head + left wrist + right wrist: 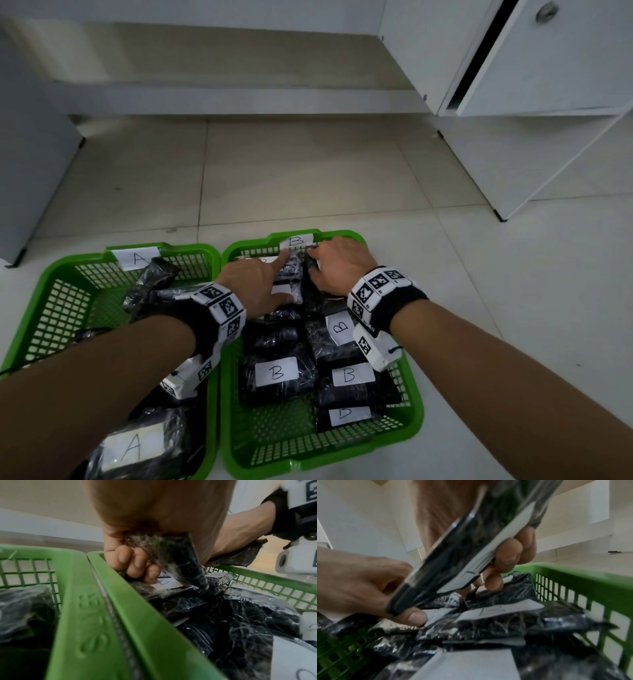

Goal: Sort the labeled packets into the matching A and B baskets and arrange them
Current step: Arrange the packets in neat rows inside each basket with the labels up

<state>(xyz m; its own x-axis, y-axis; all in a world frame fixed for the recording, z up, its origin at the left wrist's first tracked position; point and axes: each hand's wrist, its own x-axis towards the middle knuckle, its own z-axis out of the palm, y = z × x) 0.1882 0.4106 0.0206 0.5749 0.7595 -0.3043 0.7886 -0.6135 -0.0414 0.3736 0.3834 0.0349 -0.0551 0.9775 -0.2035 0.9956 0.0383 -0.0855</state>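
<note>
Two green baskets stand side by side, basket A (44, 274) on the left and basket B (414, 421) on the right, each with a paper letter label on its far rim. Both hands are at the far end of basket B. My left hand (279, 277) grips a black packet (180, 558), fingers curled beneath it and the index finger stretched toward the far rim. My right hand (322, 267) grips another black packet (453, 550) with a white label, tilted on its edge. Several black packets labelled B (276, 371) lie flat in basket B. A packet labelled A (132, 445) lies in basket A.
The baskets sit on a pale tiled floor (291, 178). A white cabinet (548, 68) stands at the back right and a grey panel (30, 154) at the left. A low white ledge (222, 99) runs along the back. More black packets (150, 284) lie in basket A.
</note>
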